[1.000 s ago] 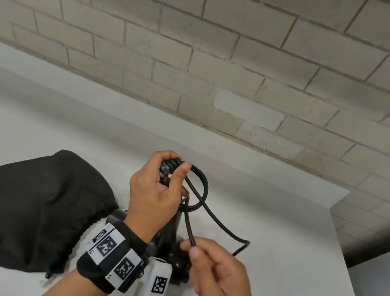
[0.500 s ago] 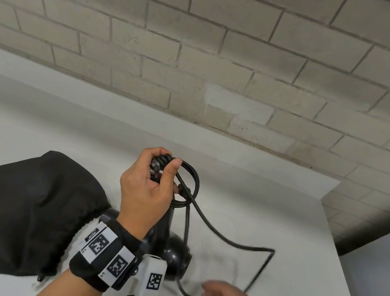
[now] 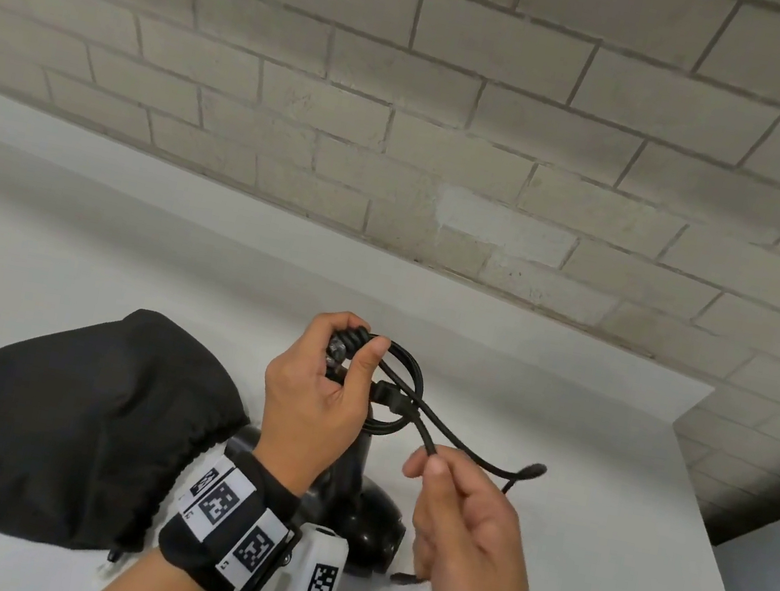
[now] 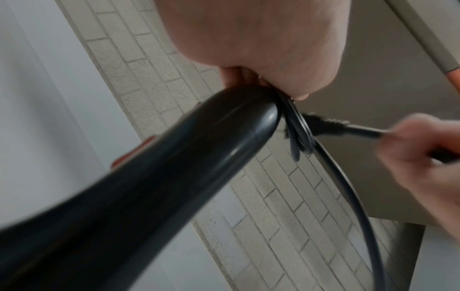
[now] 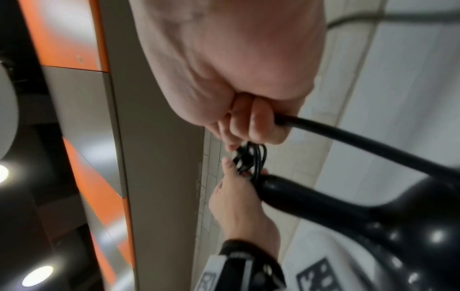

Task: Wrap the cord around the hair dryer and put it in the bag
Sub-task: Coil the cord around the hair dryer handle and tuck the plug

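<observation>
With the left hand [image 3: 312,399] pinching gathered loops of thin black cord [image 3: 405,386] atop the glossy black hair dryer [image 3: 355,508] standing beside the black cloth drawstring bag [image 3: 57,424], and the right hand [image 3: 467,522] pinching the free strand, a hard tug could spring the coils loose.

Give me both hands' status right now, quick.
Left hand: closed, gripping the coiled cord at the end of the hair dryer handle.
Right hand: closed, pinching the cord's loose stretch.
</observation>
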The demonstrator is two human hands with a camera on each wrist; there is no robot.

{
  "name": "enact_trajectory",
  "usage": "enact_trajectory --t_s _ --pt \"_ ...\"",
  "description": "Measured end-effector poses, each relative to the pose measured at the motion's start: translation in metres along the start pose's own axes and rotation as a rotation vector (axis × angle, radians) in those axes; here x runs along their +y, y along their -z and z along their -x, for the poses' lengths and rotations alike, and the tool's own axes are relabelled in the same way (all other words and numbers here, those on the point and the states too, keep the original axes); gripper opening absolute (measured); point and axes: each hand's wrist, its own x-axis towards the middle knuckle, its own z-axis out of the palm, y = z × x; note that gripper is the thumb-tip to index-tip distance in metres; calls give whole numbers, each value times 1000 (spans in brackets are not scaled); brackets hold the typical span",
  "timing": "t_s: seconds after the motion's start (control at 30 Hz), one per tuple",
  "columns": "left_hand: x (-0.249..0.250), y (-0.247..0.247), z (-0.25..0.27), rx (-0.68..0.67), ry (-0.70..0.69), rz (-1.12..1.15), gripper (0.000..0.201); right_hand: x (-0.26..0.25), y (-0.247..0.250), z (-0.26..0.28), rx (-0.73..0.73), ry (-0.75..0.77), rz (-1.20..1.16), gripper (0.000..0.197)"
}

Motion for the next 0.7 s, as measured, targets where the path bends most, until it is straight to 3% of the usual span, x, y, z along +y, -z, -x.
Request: enact_trajectory --t_s 0.13,0.37,0.43,0.53,0.6,0.7 --pt "-3 -2 -1 -19 47 56 16 -1 31 12 76 63 93 37" --pt "-3 -2 0 -39 59 78 19 53 96 13 341 82 689 32" --pt "-3 -2 1 -41 59 81 20 61 95 10 368 200 850 36" --pt "-4 -2 1 -38 61 85 21 51 71 4 435 463 800 18" --pt "-3 -2 1 -41 60 80 21 42 49 -4 410 537 735 32" --pt "-3 -2 1 -44 49 71 20 34 22 -17 193 455 697 43"
